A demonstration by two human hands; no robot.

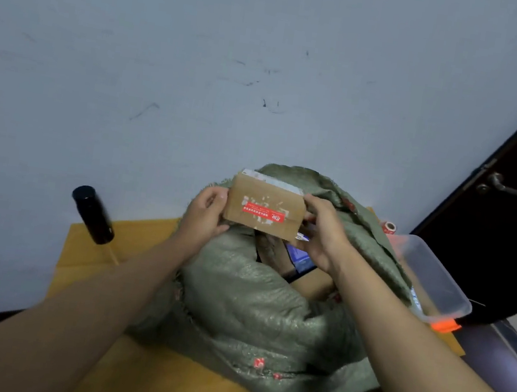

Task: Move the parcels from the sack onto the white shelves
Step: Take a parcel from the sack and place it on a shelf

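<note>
The small brown cardboard parcel with a red label (264,206) is out, above the green woven sack (245,300), fingers of left hand (206,218) and right hand (321,234) pinching its ends at 9 and 3 o'clock. Next, carrying it to the white shelves, unseen here.

Box (263,208) I hold: brown card, red label with white print, whitish scuffs. Sack (245,307): dull green weave, small red marks. Under it, yellow-orange board (89,258). Far left, black bottle (92,215). Right, clear tub (434,280) with orange clip. Wall (204,55) pale blue-grey.
</note>
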